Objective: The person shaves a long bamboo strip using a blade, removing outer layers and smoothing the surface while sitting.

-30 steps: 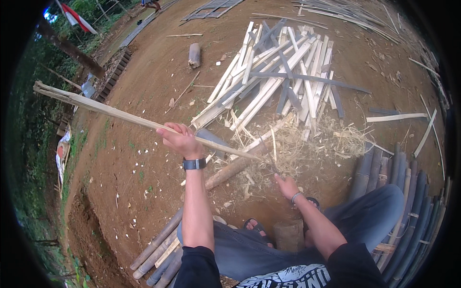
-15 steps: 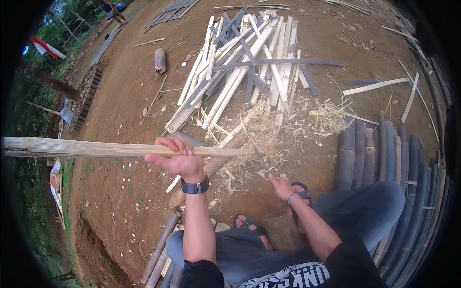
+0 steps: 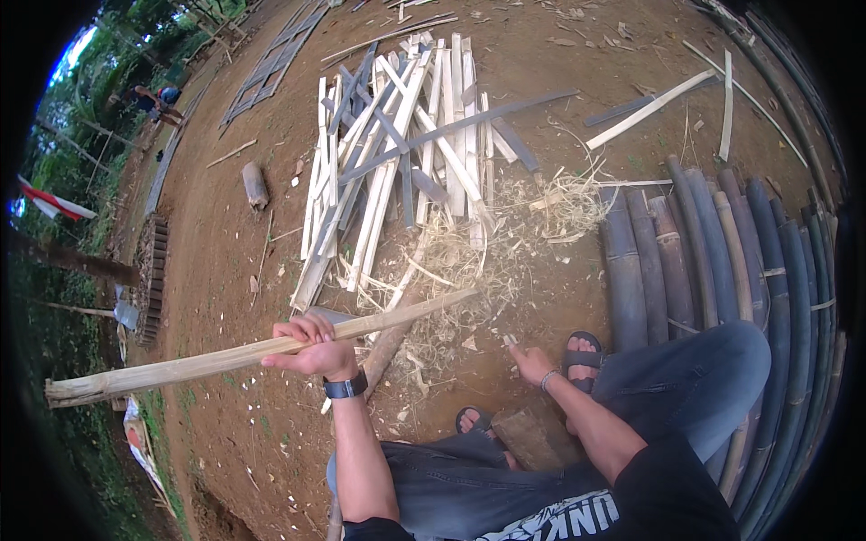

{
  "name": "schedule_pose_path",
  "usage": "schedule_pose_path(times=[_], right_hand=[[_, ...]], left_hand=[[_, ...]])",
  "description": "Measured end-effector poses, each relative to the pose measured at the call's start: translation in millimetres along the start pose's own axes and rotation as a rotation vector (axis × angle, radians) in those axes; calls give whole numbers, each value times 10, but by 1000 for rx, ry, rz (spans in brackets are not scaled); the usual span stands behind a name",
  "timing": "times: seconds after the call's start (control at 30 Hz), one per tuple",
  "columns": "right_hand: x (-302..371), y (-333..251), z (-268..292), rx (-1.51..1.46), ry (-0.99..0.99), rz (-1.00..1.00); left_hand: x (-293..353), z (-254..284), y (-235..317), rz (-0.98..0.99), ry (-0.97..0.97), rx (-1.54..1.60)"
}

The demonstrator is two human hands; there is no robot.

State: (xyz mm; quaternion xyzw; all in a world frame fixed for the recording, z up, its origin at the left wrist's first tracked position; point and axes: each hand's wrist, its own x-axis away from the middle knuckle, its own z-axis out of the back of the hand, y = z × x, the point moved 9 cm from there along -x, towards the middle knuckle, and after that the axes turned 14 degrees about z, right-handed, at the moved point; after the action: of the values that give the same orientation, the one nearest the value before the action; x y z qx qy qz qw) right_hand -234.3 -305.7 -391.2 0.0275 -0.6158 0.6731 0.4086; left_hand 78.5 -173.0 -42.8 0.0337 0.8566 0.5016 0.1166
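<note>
left hand [image 3: 311, 350] clamped on a long pale split bamboo strip [image 3: 225, 359]; right hand [image 3: 532, 361] loosely open, holding nothing.

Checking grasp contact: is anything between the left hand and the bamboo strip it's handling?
Nothing visible. The left hand wraps directly around the bamboo strip, fingers curled over its top. The right hand hangs apart, above the ground beside the sandalled foot.

The scene was outdoors, in soft daylight. Bare brown dirt ground [image 3: 225, 270] stretched all around. Pale split slats lay in a loose heap [image 3: 397, 153], with shavings [image 3: 469, 261] scattered beside them. Dark bamboo poles [image 3: 713, 243] lay side by side at the right. Green trees [image 3: 135, 36] edged the far left.
</note>
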Motion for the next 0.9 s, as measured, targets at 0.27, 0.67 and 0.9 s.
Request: schedule_pose_path(times=[0.27,0.67,0.9], right_hand=[[-143,-515,-334,-130,53,87],[105,-1350,7,-502,91,217],[85,-1512,51,-602,101,228]], left_hand=[[-364,-349,-129,40,61,-114],[-358,-262,-136,56,108,-119],[-284,-161,-66,33,173,-215]])
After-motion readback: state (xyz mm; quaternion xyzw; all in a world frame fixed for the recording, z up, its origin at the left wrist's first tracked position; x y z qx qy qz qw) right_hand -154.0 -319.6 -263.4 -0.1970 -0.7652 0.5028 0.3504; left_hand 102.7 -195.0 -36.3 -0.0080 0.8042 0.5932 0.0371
